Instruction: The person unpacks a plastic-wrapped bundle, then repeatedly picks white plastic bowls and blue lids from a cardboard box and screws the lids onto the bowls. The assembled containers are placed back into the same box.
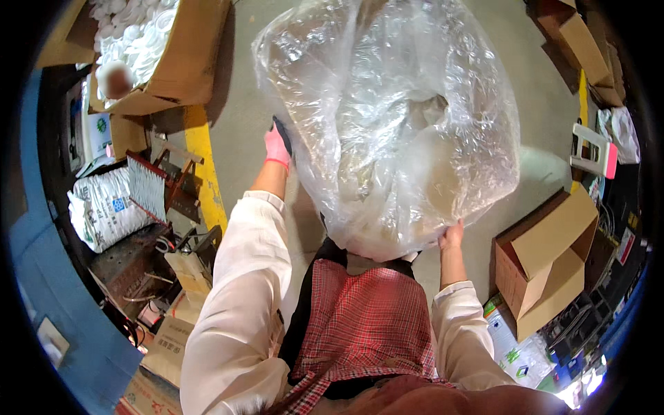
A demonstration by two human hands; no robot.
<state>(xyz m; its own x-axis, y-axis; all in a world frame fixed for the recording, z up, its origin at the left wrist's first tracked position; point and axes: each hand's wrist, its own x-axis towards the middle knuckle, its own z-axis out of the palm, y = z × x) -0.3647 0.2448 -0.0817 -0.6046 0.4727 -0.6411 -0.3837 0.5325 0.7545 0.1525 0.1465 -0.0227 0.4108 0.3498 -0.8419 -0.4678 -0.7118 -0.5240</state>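
Note:
A large, crinkled clear plastic bag [387,159] spreads out in front of me, with brownish tones showing through parts of it. At its left edge is my left hand [278,146], in a pink glove with a dark palm, closed on the plastic with its fingertips partly hidden. My right hand [452,236], which looks bare, pinches the bag's lower right edge. Whether anything stands inside or under the bag I cannot tell.
A carton [187,76] full of white plastic parts stands at the upper left. An open carton [546,256] lies at the right, below a white stool [591,151]. At the left are a white sack [111,207] and a metal rack [149,187]. Yellow lines [200,162] mark the floor.

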